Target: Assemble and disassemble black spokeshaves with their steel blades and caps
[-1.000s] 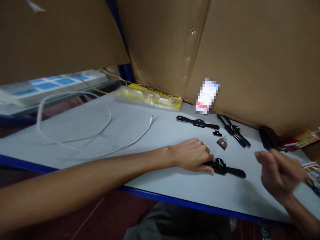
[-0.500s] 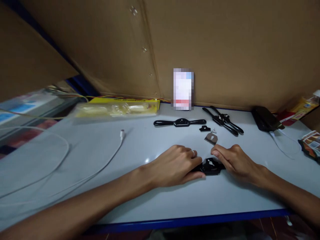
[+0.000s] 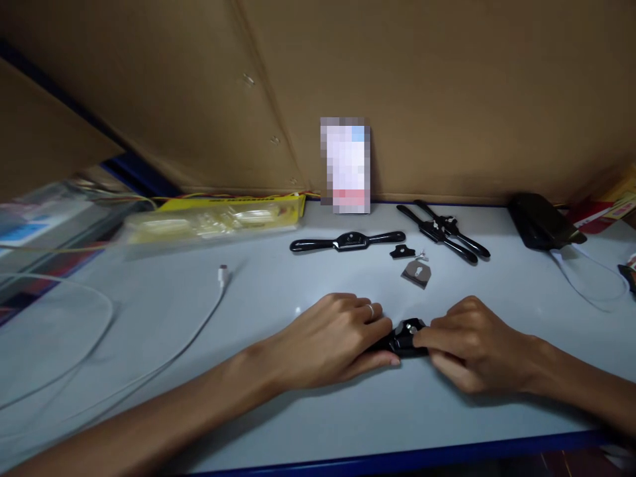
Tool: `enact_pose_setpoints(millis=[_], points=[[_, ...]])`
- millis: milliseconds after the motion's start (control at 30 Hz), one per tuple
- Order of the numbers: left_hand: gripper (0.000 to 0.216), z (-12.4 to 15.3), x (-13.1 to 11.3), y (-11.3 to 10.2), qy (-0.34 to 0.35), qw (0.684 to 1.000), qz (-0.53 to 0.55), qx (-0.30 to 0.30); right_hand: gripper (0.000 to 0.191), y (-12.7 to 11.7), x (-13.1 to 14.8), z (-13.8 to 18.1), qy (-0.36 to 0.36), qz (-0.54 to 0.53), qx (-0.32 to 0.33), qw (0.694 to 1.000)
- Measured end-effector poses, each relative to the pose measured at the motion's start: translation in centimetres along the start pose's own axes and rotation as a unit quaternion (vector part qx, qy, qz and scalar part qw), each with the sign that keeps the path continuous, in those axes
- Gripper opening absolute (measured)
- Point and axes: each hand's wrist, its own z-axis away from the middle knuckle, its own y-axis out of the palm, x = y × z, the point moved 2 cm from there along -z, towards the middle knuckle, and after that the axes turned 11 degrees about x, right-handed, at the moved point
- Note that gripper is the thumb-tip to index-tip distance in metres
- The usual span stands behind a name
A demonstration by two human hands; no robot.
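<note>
A black spokeshave (image 3: 410, 341) lies low over the table between my two hands. My left hand (image 3: 338, 338), with a ring on one finger, is closed around its left handle. On the other side, my right hand (image 3: 472, 344) is closed at the tool's right end, its fingers against the middle body by the silver screw. The right handle is hidden beneath that hand. Just beyond are a loose grey blade (image 3: 417, 273), a small black cap (image 3: 402, 252) and a small silver screw (image 3: 422, 256). Another spokeshave body (image 3: 350, 242) lies behind them.
Two more spokeshaves (image 3: 444, 232) lie side by side at the back right. A blurred-out phone (image 3: 348, 165) leans on the cardboard wall. Plastic packaging (image 3: 199, 224) is at the back left. White cables (image 3: 199, 324) cross the left side, and a black case (image 3: 541, 222) sits right.
My right hand has shifted onto the spokeshave's body, its fingers now by the screw. My left hand keeps its hold. The camera view has turned slightly.
</note>
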Motion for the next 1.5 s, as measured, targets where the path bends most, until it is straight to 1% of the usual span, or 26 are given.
enact_pose_setpoints(millis=[133, 200, 333, 467, 533, 633, 700, 767, 833, 967, 1133, 1333, 1400, 1500], points=[[0.05, -0.03, 0.02, -0.11, 0.002, 1.0, 0.0, -0.002, 0.027, -0.28, -0.24, 0.04, 0.035, 0.042, -0.03, 0.998], [0.049, -0.07, 0.02, -0.13, 0.003, 1.0, -0.001, -0.004, 0.025, -0.28, -0.08, 0.03, 0.031, 0.049, -0.026, 0.998], [0.051, -0.13, -0.03, -0.19, 0.005, 1.0, -0.006, -0.012, 0.026, -0.17, 0.33, 0.04, -0.007, 0.059, 0.002, 0.998], [0.051, -0.08, -0.1, -0.18, 0.005, 1.0, -0.009, -0.009, 0.029, -0.35, 0.06, 0.06, 0.026, 0.088, -0.025, 0.995], [0.051, -0.05, -0.09, -0.14, 0.003, 1.0, -0.009, -0.005, 0.028, -0.38, -0.02, 0.04, 0.025, 0.083, -0.018, 0.996], [0.049, -0.03, -0.05, -0.06, 0.0, 1.0, -0.007, 0.0, 0.028, -0.34, 0.08, 0.02, -0.01, 0.074, 0.009, 0.997], [0.049, -0.03, -0.03, -0.01, 0.0, 1.0, -0.009, 0.003, 0.029, -0.38, 0.07, 0.02, -0.005, 0.085, 0.006, 0.996], [0.049, -0.04, -0.03, -0.02, 0.001, 1.0, -0.01, 0.0, 0.029, -0.47, 0.02, 0.01, 0.018, 0.097, -0.013, 0.995], [0.049, -0.05, -0.05, -0.06, 0.004, 1.0, -0.008, -0.005, 0.027, -0.53, 0.04, -0.02, 0.024, 0.097, -0.023, 0.995], [0.049, -0.07, -0.05, -0.06, 0.002, 1.0, -0.005, -0.004, 0.028, -0.45, 0.2, -0.1, -0.016, 0.093, 0.004, 0.996], [0.048, -0.04, -0.02, 0.02, 0.004, 1.0, -0.01, -0.002, 0.029, -0.5, -0.12, -0.04, 0.015, 0.11, -0.015, 0.994], [0.048, -0.02, -0.02, 0.01, 0.003, 1.0, -0.008, -0.003, 0.029, -0.61, 0.09, 0.02, -0.015, 0.069, 0.018, 0.997], [0.048, -0.03, -0.05, -0.05, 0.004, 1.0, -0.007, -0.004, 0.03, -0.83, 0.11, -0.03, -0.023, 0.059, 0.003, 0.998], [0.048, -0.03, -0.08, -0.14, 0.006, 1.0, -0.007, -0.007, 0.025, -1.09, 0.07, -0.15, -0.011, 0.02, -0.053, 0.998]])
